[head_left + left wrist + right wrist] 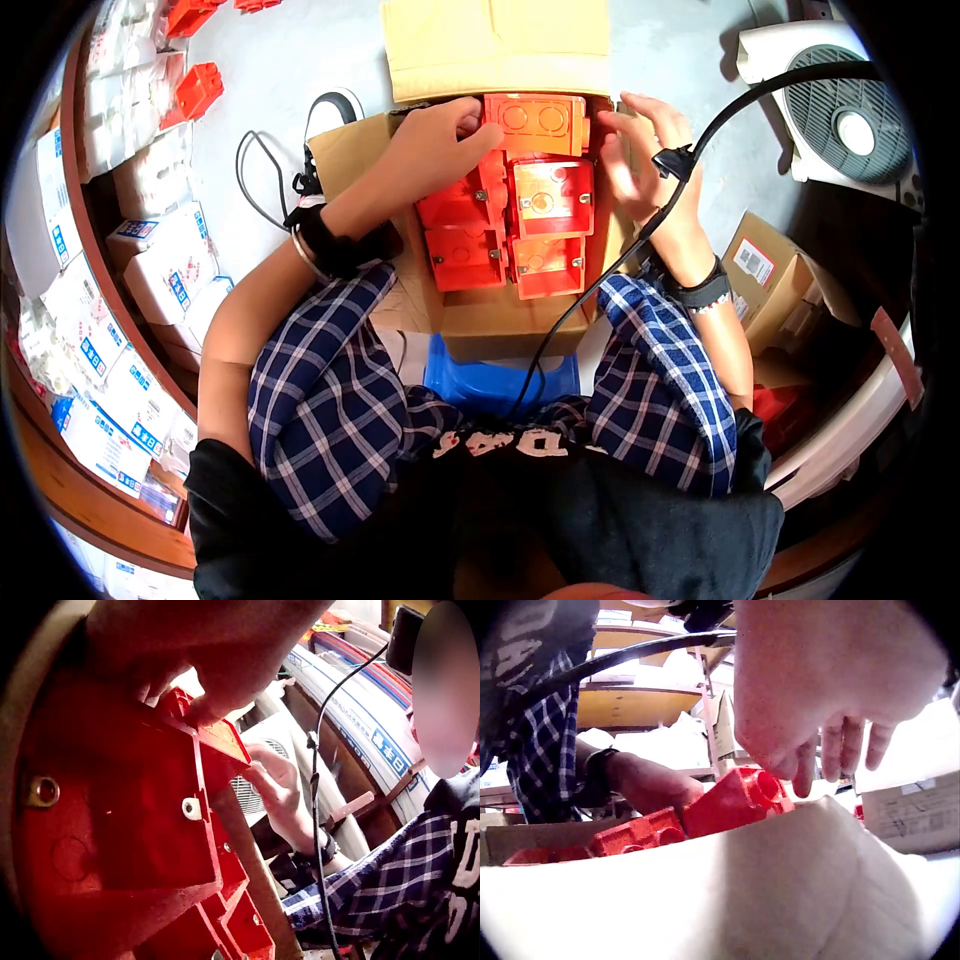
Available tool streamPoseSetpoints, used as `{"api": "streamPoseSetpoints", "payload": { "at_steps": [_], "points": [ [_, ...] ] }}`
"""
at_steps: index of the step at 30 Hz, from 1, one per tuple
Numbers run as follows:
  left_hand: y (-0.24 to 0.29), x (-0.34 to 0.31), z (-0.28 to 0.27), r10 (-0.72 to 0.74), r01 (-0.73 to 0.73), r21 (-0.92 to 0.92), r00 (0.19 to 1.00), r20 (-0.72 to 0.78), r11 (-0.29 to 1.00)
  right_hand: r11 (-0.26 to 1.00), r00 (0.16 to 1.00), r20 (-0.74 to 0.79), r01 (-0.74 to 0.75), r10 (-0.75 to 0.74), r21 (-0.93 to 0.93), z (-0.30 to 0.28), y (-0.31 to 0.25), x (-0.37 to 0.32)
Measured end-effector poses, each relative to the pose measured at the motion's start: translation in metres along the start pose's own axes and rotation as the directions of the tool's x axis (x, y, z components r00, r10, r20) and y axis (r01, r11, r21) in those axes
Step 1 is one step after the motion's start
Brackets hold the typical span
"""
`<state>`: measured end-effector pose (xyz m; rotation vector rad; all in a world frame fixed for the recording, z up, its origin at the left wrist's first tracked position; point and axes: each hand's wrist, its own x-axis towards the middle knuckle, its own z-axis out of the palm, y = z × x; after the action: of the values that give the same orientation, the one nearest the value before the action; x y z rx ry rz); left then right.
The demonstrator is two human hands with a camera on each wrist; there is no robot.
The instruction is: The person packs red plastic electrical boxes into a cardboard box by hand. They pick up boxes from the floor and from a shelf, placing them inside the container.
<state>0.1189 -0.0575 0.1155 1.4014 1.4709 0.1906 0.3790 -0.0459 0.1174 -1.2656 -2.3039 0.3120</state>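
- My left hand (pixel 440 145) is turned inward, thumb and fingers bent in a pinch.
- My right hand (pixel 652 145) hangs open, fingers relaxed.
- My left forearm (pixel 268 305) and right forearm (pixel 725 340) reach forward.

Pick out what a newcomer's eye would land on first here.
Probably the bright red plastic boxes, packed in the open carton at the centre of the head view, the left hand gripping the end one by its left side. Next, the black cable sweeping across in front of the right hand, then the white fan at upper right.
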Motion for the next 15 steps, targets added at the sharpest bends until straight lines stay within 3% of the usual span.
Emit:
{"api": "streamPoseSetpoints", "payload": {
  "at_steps": [1, 3, 6, 10, 13, 15],
  "points": [
    [-0.002, 0.000, 0.001, 0.003, -0.003, 0.002, 1.000, 0.002, 1.000, 1.000, 0.999, -0.047, -0.009, 0.009, 0.007, -0.006, -0.002, 0.005],
    [-0.005, 0.000, 0.006, -0.065, 0.067, -0.173, 0.998, 0.016, 0.983, 0.998, 0.998, -0.043, -0.037, 0.039, 0.054, -0.007, 0.004, 0.003],
    [0.001, -0.001, 0.006, -0.040, 0.046, -0.169, 0.999, 0.034, 0.985, 0.992, 0.998, -0.039, -0.053, 0.058, 0.114, -0.007, 0.005, 0.003],
    [0.002, -0.001, 0.018, -0.051, 0.051, -0.178, 0.999, 0.007, 0.983, 0.997, 0.998, -0.013, 0.057, -0.056, 0.051, -0.003, 0.002, 0.004],
    [0.009, -0.010, 0.019, -0.025, 0.022, -0.043, 0.998, -0.052, 0.999, 0.994, 0.996, -0.043, 0.084, -0.081, 0.075, -0.006, 0.003, 0.003],
    [0.014, -0.016, 0.020, 0.264, -0.268, 0.003, 0.947, -0.184, 0.963, 0.989, 0.996, -0.078, 0.056, -0.046, 0.136, -0.011, 0.009, 0.000]
  ]
}}
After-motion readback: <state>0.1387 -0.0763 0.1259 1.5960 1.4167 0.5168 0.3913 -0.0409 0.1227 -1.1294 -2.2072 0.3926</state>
